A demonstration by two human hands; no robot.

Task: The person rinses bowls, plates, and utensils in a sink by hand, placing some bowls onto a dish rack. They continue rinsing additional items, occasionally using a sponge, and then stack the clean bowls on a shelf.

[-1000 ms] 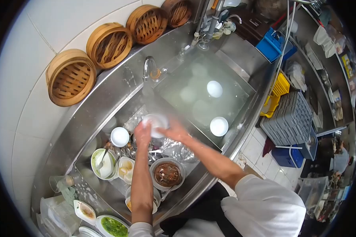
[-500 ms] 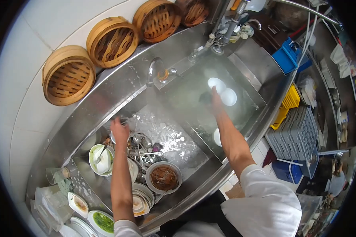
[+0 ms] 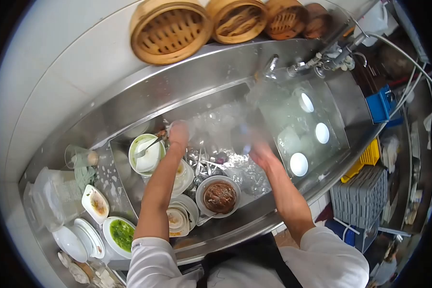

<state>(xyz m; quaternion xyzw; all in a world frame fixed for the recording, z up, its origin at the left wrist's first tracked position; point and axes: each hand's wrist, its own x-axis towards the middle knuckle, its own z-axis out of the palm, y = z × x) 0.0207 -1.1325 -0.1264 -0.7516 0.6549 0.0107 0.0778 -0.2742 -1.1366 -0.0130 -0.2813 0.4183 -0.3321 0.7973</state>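
My left hand (image 3: pixel 179 134), blurred, is over the left part of the middle basin, beside a bowl with a greenish rim (image 3: pixel 135 156) that holds a white dish and a fork (image 3: pixel 146 148). What its fingers touch is smeared. My right hand (image 3: pixel 261 154) is at the right side of the same basin, its fingers around a dark blurred thing whose kind I cannot make out. Between and below the hands lie spoons and forks (image 3: pixel 207 161) in water. A bowl with brown residue (image 3: pixel 220 197) and stacked plates (image 3: pixel 183 211) stand nearer to me.
Several white bowls (image 3: pixel 299 164) sit in the cloudy water of the right basin. Bamboo steamers (image 3: pixel 170 33) line the back ledge. A dish of green food (image 3: pixel 121 234) and a plastic tub (image 3: pixel 55 197) are at left; grey crates (image 3: pixel 359 201) stand at right.
My right hand has moved left from the bowls in the right basin to the middle basin, and the bowls there lie apart. The view has turned and shifted; my left hand stays near the dishes.
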